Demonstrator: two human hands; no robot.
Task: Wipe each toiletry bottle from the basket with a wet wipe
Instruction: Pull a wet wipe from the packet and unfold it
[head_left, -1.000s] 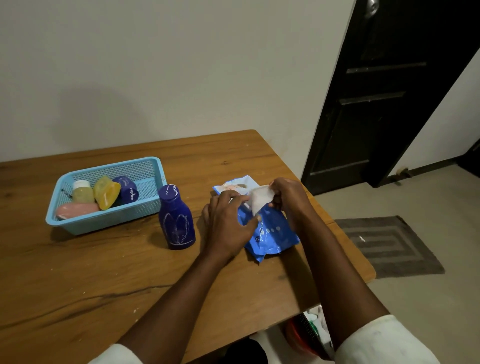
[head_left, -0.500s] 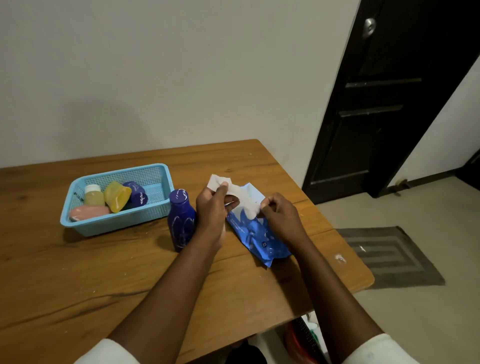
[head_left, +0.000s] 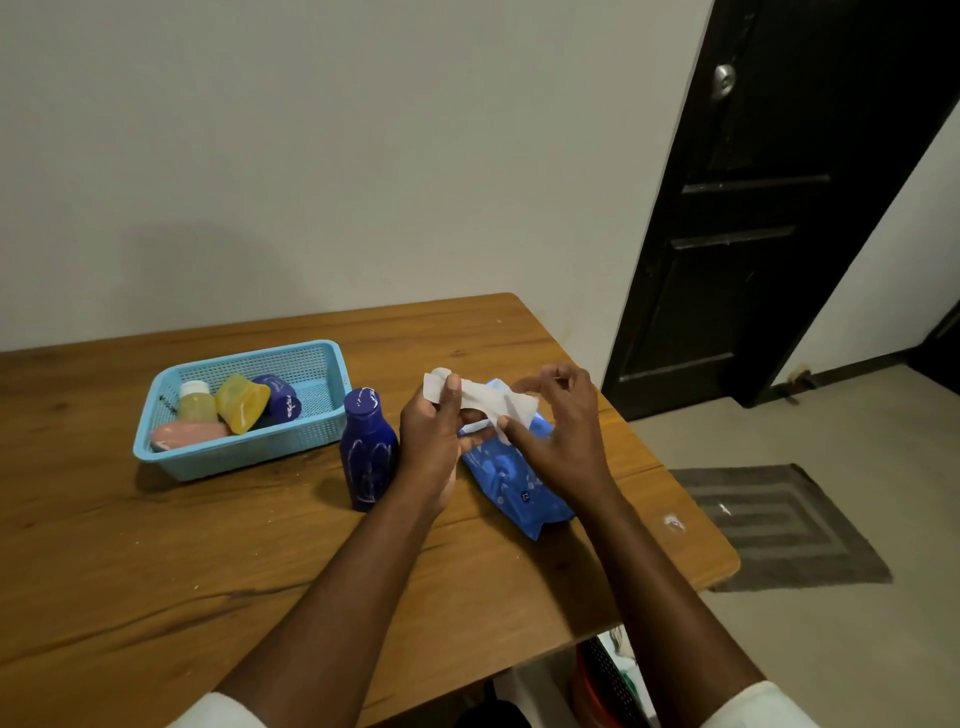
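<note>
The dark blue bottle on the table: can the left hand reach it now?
Probably yes. The dark blue bottle stands upright just beside the left hand, with nothing between them. But that hand pinches the wipe, so it may not be free to grip.

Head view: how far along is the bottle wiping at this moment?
Done: one dark blue bottle stands on the table outside the basket, and a wet wipe is out of the blue pack. In hand: the left hand and right hand hold the wipe stretched between them, touching no bottle. Left: wiping that bottle, then the four items in the basket.
</note>
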